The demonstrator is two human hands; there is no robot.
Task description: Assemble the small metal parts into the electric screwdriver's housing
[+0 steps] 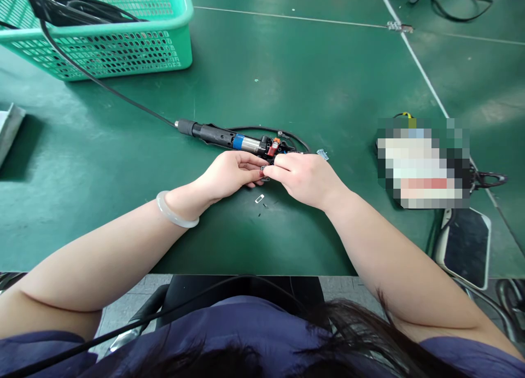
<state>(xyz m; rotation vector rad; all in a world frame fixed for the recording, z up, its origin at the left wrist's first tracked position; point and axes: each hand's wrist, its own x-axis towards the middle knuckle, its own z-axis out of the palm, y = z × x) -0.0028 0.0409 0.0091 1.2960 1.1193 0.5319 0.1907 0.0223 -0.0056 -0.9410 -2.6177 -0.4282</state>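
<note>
Your left hand (234,173): angled inward, pinching small metal part (265,176) | your right hand (305,175): knuckles up, fingertips closed on it

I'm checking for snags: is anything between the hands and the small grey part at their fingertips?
Nothing visible: the left hand and right hand both touch the small grey part. The black cylindrical tool lies beyond them, not between.

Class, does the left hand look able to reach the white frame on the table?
Probably yes: the white frame lies near the left hand, apparently unobstructed, though that hand seems to hold a small part.
</note>
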